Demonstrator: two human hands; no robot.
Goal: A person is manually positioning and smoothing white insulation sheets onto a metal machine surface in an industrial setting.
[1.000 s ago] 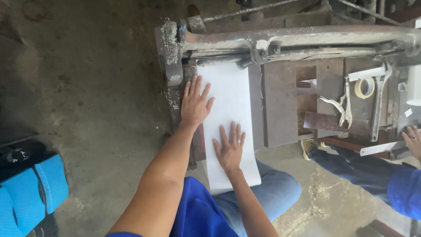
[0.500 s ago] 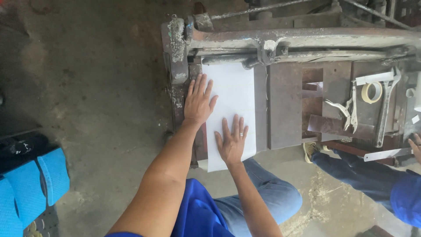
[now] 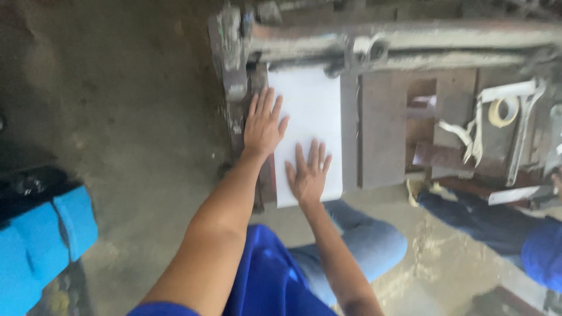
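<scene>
Both hands flat, fingers spread, palms down, gripping nothing. Left hand (image 3: pixel 263 126) presses the left edge of a white sheet (image 3: pixel 310 111), partly over the dark metal beside it, fingers aimed up-frame toward the machine's top bar (image 3: pixel 410 35). Right hand (image 3: pixel 308 174) lies lower on the sheet, near its bottom end, fingers also pointing away from the person.

Sheet is a long rectangle; long axis runs away from the person, straight toward the bar, w/ far end tucked under it & near end hanging just past the edge of the rusty metal bed (image 3: pixel 383 134). Sits on the bed's left part.

Right of it: roll of tape (image 3: pixel 502 111) & pale strips among metal parts. Another person's leg in dark trousers (image 3: pixel 480 219) at lower right. Blue object (image 3: pixel 47 240) at far left, on concrete floor (image 3: pixel 129 117).
</scene>
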